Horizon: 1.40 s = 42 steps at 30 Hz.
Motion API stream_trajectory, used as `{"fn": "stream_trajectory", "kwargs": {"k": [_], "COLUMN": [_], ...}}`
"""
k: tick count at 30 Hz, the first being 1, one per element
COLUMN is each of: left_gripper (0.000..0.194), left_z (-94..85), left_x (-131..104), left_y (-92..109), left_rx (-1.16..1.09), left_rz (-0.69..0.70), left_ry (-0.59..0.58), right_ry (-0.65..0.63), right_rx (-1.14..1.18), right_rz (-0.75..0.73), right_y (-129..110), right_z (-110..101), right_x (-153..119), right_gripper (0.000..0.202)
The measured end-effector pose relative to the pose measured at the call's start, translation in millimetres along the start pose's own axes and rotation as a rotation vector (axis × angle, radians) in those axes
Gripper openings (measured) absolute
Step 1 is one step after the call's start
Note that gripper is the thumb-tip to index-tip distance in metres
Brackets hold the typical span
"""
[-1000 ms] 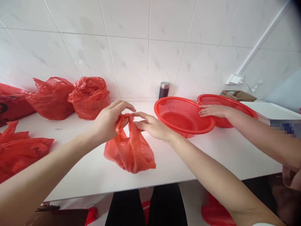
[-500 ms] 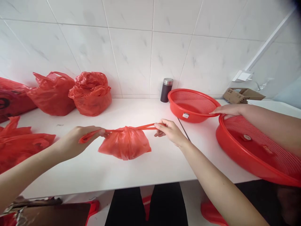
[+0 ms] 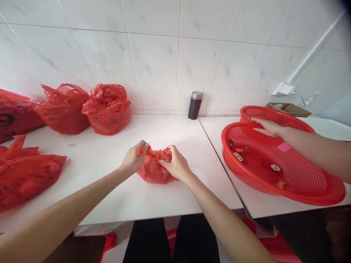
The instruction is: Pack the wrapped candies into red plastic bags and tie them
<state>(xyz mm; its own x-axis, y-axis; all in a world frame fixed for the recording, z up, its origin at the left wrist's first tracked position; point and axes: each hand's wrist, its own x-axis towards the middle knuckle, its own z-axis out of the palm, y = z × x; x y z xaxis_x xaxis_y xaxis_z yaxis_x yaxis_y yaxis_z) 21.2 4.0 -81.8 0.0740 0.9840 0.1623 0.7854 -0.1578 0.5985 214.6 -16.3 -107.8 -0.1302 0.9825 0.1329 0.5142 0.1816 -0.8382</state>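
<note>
A small red plastic bag point(image 3: 156, 171) rests on the white table in front of me, its top gathered between my hands. My left hand point(image 3: 135, 157) is closed on the bunched plastic at the bag's upper left. On the upper right, my right hand point(image 3: 175, 162) pinches the bag's neck with thumb and fingers. The contents are hidden inside the red plastic.
Filled red bags point(image 3: 109, 113) stand at the left. A dark flask point(image 3: 194, 106) is by the wall. At right, another person's hand point(image 3: 268, 128) is at a red basket point(image 3: 263, 186) holding several small packets, with a second basket point(image 3: 282, 116) behind. A cardboard box point(image 3: 292, 109) lies beyond.
My hands have come closer together, and the stretched handles are now bunched at the bag's top. The larger basket has turned and moved left; the other basket has moved right.
</note>
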Motion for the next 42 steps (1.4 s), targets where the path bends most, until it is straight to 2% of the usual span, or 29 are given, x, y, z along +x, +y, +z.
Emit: {"fn": "stream_trajectory", "kwargs": {"k": [3,5,6,9,12,24,33,42], "left_gripper": [0.022,0.013,0.01,0.01,0.012,0.026,0.028,0.027], "left_z": [14.8,18.0,18.2,16.4,16.4,32.4,38.8,41.1], "left_x": [11.2,15.6,17.0,18.3,18.9,34.1,32.4,31.6], "left_y": [-4.6,-9.4,-11.8,-18.3,-23.2,-35.9,-36.8,-38.4], "left_rx": [0.077,0.13,0.155,0.229,0.3,0.518,0.653,0.726], "left_rz": [-0.026,-0.03,-0.029,-0.011,0.021,0.051,0.1,0.137], "left_ry": [-0.012,-0.027,-0.036,-0.071,-0.111,-0.2,-0.21,-0.202], "right_ry": [0.022,0.042,0.049,0.078,0.103,0.088,0.098,0.093], "right_rx": [0.092,0.103,0.089,0.017,-0.037,-0.313,-0.457,-0.512], "right_rz": [-0.041,-0.078,-0.088,-0.078,-0.051,-0.053,-0.086,-0.109], "right_y": [8.7,16.8,21.0,32.6,41.9,67.3,68.1,69.6], "right_z": [5.2,1.2,-2.4,-15.5,-24.4,-8.7,-5.8,-6.1], "right_x": [1.2,4.4,6.3,11.7,16.7,29.4,25.7,24.7], "right_gripper": [0.026,0.011,0.011,0.026,0.033,0.017,0.003,0.014]}}
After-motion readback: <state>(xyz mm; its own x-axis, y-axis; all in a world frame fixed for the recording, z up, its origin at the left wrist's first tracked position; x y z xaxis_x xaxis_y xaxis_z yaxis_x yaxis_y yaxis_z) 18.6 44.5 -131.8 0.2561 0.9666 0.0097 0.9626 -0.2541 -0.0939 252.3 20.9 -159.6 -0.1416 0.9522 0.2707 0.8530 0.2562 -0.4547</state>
